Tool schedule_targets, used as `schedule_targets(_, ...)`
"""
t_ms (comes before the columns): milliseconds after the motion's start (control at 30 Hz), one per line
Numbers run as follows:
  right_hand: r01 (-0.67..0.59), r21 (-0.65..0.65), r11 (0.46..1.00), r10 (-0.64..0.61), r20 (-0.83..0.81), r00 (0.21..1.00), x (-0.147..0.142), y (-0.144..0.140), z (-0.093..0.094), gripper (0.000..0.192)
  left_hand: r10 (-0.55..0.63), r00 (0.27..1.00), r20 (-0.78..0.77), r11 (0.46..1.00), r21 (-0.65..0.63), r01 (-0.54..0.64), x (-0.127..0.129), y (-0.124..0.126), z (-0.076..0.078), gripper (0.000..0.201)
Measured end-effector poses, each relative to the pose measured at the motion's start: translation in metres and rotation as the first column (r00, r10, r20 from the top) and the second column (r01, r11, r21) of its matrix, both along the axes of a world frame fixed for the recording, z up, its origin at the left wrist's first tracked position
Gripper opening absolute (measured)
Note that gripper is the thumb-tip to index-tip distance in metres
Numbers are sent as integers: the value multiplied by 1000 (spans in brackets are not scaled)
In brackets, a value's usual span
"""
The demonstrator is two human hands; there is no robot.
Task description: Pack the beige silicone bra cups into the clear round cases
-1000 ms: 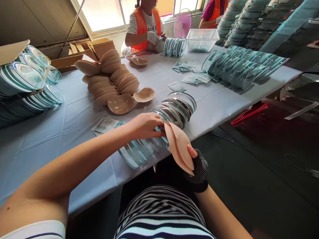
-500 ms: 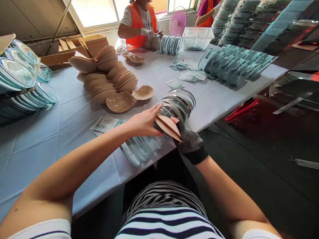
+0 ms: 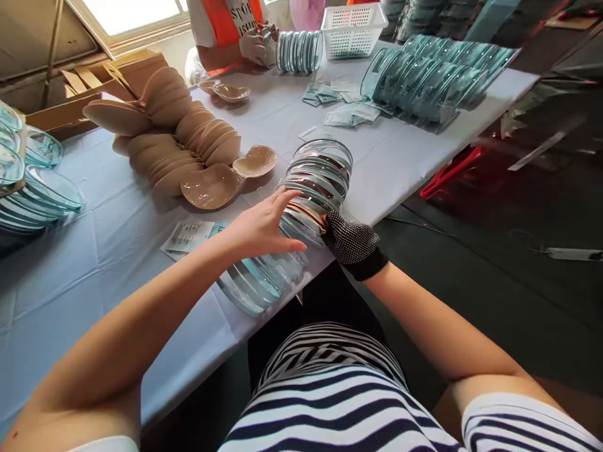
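Note:
My left hand (image 3: 266,227) is bare, with thumb and fingers spread apart and nothing held. It hovers over the front of a row of clear plastic shells (image 3: 325,160) with tan cups in them. My right hand (image 3: 352,242), in a black dotted glove with bare fingertips, pinches the right edge of a folded tan adhesive bra (image 3: 311,215) lying in the nearest of these shells. Its lower fingers are hidden. Below my left hand lie more nested clear shells (image 3: 252,285). Printed cards (image 3: 188,236) lie to the left.
A pile of tan bra cups (image 3: 174,147) is at left, with one opened bra (image 3: 211,186) before it. More clear shells (image 3: 424,81) and packets (image 3: 351,115) lie farther right. A white basket (image 3: 353,31) and a co-worker's gloved hand (image 3: 257,47) are across the table.
The folded tan bra has gone down into the row of shells. My left hand has let go of it and opened. The view has tilted down and shifted right.

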State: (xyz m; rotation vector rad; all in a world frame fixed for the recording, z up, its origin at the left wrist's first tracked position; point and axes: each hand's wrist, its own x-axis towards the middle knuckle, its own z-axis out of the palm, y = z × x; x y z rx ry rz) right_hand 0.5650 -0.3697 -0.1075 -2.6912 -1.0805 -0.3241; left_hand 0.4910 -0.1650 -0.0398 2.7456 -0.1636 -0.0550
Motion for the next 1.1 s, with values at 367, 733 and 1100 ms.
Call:
schedule_targets(367, 111, 84, 990, -87, -251, 964, -15, -5, -12, 27, -176, 976, 130, 984, 59, 169, 7, -2, 3, 27)
schedule_targets(733, 227, 349, 909, -30, -489, 871, -1, 9, -27, 20, -336, 939, 70, 938, -61, 341, 16, 0, 13, 14)
schedule_targets(1100, 11, 486, 874, 338, -623, 706, 1, -4, -19, 30, -346, 938, 36, 929, 153, 337, 28, -2, 17, 18)
